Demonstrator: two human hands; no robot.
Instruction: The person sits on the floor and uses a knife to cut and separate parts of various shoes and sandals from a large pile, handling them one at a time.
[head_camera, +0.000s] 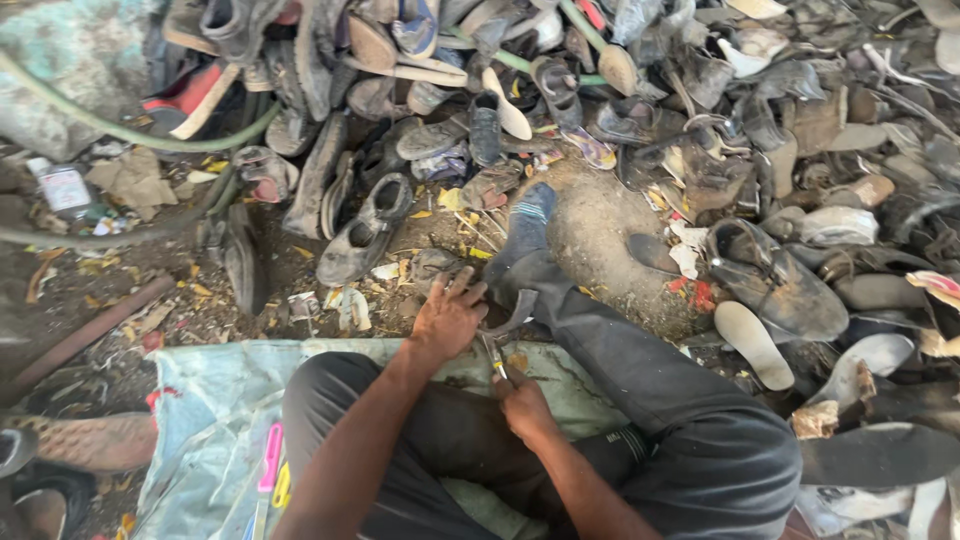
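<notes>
1. Across the far and right of the scene: a great heap of worn, grey and brown discarded shoes and loose soles (620, 90), with a green rubber hose (140, 132) curving over its left part.
2. Near, under the seated person: a pale blue-green woven plastic sheet (200, 400) spread on the dirt floor (600, 230); no bench anywhere.
3. Dark grey trousers (680, 400) on crossed legs, the right leg stretched far, ending in a blue striped sock (528, 215).
4. Just left of that foot: a dusty dark slip-on shoe (365, 235), well apart from both hands.
5. Left hand (447, 318) pressed down on a curved dark strip of shoe sole (512, 308), fingers spread narrow and gripping its near end against the leg.
6. Right hand (525, 405) wrapped tight round a small metal cutting tool with a yellowish handle (496, 358), tip touching the strip just beside the left hand.
7. Strip judged light, rubbery and bendy, likely dusty rather than slick; best gripped firmly close to the cut, thumb clear of the blade.
8. Near left on the sheet: pink and yellow plastic-handled tools (272, 470), untouched.
</notes>
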